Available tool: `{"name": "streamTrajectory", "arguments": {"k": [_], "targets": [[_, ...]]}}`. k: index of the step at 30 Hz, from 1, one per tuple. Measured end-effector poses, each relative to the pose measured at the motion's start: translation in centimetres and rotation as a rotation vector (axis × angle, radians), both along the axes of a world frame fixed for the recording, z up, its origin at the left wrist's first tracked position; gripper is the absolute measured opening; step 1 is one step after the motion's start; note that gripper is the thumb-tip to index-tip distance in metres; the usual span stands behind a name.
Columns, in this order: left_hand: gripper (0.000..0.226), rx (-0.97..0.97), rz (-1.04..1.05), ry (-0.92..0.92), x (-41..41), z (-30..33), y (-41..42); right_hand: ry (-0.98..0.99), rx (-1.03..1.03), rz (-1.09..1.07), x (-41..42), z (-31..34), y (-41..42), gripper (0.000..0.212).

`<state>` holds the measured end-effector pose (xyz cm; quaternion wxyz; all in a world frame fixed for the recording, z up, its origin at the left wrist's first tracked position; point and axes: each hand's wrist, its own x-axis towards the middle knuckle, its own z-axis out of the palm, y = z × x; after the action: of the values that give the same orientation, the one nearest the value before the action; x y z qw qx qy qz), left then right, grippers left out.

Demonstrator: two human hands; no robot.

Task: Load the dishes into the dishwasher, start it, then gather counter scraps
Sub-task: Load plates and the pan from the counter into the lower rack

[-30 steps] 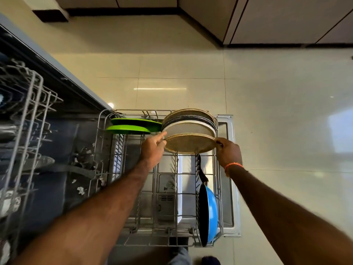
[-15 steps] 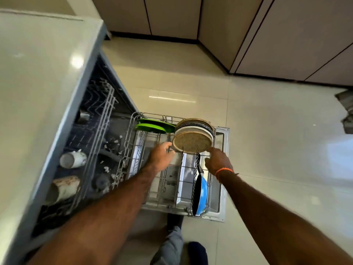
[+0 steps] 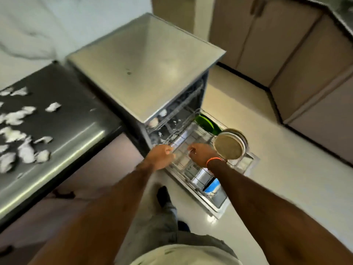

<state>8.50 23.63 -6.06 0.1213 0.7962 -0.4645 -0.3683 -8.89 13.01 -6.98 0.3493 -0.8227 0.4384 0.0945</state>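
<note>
Lower rack [image 3: 193, 175], pulled out over the open door and carrying beige plates [image 3: 229, 145], is being gripped at its near rail by left hand [image 3: 162, 155] and right hand [image 3: 200, 153], both clenched on wire; best pushed in evenly, slowly, so plates are not rattled.

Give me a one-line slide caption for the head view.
Both hands, left hand and right hand, at the pulled-out lower rack holding plates; white scraps on counter.
</note>
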Motion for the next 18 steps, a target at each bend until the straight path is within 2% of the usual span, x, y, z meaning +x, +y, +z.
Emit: {"name": "streamTrajectory", "arguments": {"k": [2,8,11,15,18], "targets": [[0.018,-0.044,0.146,0.025,1.8,1.5,4.5,-0.042,-0.029,0.113,2.8,2.2,2.3,0.034],[0.031,-0.21,0.567,0.024,6.8,5.2,19.9,-0.15,-0.053,0.421,12.6,5.7,11.1,0.024],[0.011,-0.297,0.76,0.01,8.4,5.7,27.3,-0.226,-0.001,0.557,17.4,7.0,16.9,0.02],[0.028,-0.379,1.008,-0.004,10.1,6.1,36.4,-0.308,0.035,0.779,23.0,8.6,25.5,0.02],[0.027,-0.408,1.158,-0.074,11.1,6.7,42.4,-0.351,0.054,0.906,26.9,9.0,31.7,0.02]]}}
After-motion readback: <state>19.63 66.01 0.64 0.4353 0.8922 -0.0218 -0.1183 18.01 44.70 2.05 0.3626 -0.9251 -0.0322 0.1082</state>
